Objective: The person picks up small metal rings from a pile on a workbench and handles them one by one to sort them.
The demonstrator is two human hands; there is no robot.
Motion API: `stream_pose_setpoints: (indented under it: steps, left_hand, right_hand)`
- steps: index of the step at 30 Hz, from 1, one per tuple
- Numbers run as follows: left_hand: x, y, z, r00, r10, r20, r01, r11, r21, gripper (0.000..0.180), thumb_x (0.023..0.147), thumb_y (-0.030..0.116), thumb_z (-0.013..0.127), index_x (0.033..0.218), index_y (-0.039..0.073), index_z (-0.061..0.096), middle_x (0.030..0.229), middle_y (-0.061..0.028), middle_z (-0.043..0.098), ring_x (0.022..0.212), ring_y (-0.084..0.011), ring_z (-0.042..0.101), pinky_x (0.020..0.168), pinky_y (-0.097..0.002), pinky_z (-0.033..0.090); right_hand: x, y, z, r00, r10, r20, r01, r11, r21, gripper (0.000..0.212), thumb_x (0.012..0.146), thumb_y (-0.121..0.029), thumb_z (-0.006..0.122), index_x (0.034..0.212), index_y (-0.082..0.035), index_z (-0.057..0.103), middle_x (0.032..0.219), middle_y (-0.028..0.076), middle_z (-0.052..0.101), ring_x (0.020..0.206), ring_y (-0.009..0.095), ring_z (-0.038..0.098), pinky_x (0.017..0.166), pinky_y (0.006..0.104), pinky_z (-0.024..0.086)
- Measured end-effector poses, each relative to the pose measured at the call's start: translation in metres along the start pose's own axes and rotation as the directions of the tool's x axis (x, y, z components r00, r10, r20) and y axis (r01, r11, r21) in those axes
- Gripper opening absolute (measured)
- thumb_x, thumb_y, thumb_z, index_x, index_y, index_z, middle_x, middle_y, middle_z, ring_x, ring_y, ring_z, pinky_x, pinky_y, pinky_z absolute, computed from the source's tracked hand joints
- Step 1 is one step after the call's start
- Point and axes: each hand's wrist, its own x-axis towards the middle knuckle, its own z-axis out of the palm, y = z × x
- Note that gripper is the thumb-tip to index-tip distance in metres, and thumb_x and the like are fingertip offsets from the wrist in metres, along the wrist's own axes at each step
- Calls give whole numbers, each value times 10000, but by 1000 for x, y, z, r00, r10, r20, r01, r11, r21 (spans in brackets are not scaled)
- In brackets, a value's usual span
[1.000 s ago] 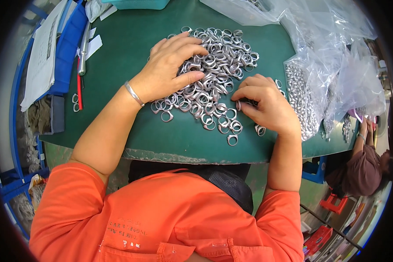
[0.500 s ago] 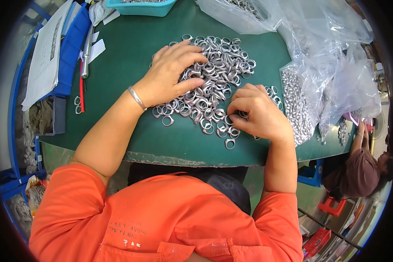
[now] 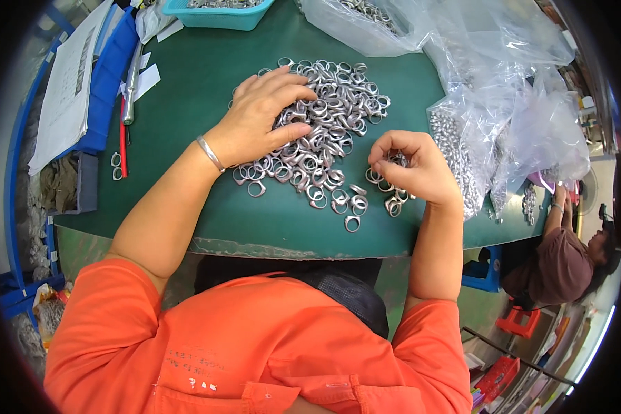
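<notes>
A heap of silver-grey metal rings (image 3: 341, 96) lies spread on the green tabletop. My left hand (image 3: 265, 114), fingers spread, rests on the heap's left side and touches rings. To the right of the heap my right hand (image 3: 421, 162) is curled, thumb and forefinger drawn together. What its fingertips hold, if anything, I cannot make out. Beneath and beside it sits a smaller cluster of rings (image 3: 395, 205), partly hidden by the hand. One ring (image 3: 352, 223) lies singly at the near edge of the heap.
Clear plastic bags (image 3: 455, 162) of metal pieces stand at the right. A turquoise basket (image 3: 221, 17) sits at the far edge. On the left are a blue bin (image 3: 110, 90), a red-handled tool (image 3: 123, 141) and scissors (image 3: 116, 165). Another person (image 3: 555, 259) works at far right.
My right hand has drawn away from the heap's near right edge and sits over the smaller cluster, uncovering some of its rings. My left hand stays on the heap.
</notes>
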Motion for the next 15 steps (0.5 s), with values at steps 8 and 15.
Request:
stream_pose_setpoints:
  steps: [8,15]
  left_hand:
    - [3,-5,4,999,29,-30,-29,1000,-7,416,875,352,662,1234,155,585,1401,-101,506,1395,-362,361,1143,-502,236]
    - [0,-4,5,999,22,-40,-23,1000,-17,413,860,338,690,1222,166,589,1390,-96,518,1388,-363,370,1137,-503,250]
  right_hand:
    - [-25,-1,20,947,-299,-117,222,873,-434,177,715,-29,741,881,-51,687,832,77,672,808,254,607,755,365,471]
    - [-29,17,57,874,-448,-191,222,716,-662,168,725,-8,727,855,-88,656,857,36,661,864,242,596,780,364,404]
